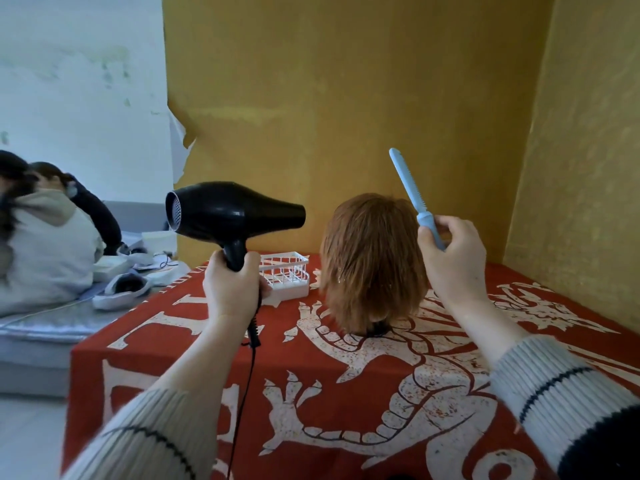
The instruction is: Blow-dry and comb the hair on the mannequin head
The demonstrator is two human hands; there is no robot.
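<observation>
A mannequin head (372, 261) with short reddish-brown hair stands on the red patterned tablecloth (346, 375), its back toward me. My left hand (232, 285) grips the handle of a black hair dryer (228, 211), held left of the head with the nozzle pointing right at the hair, a short gap between them. My right hand (453, 258) holds a light blue comb (414, 195) by its handle, upright and tilted left, just right of the head's top, its teeth clear of the hair. The dryer's black cord (247, 368) hangs down from the handle.
A small white wire basket (285, 275) sits on the table behind my left hand. Yellow walls close the back and right. To the left, a person in a pale hoodie (45, 251) leans over a grey bed with white items.
</observation>
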